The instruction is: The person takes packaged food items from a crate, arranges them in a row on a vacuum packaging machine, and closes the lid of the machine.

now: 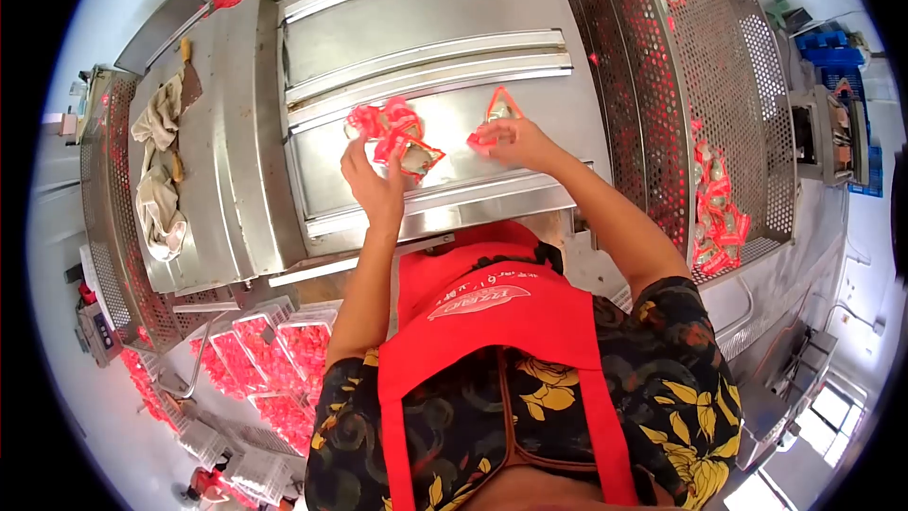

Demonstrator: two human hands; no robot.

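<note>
Small clear packets with red printed edges lie on the steel worktop in front of me. My left hand is at the near side of a small pile of these packets, its thumb and fingers apart and touching the pile's edge. In the same pile, a packet with an orange-red triangular border shows greenish-grey contents. To the right, my right hand pinches the red end of another packet, which has an orange-red edge. Its fingertips are slightly blurred.
Raised metal rails cross the worktop. A perforated metal trough at right holds red packets. Cloths lie on the steel ledge at left. White crates full of red packets stand at lower left.
</note>
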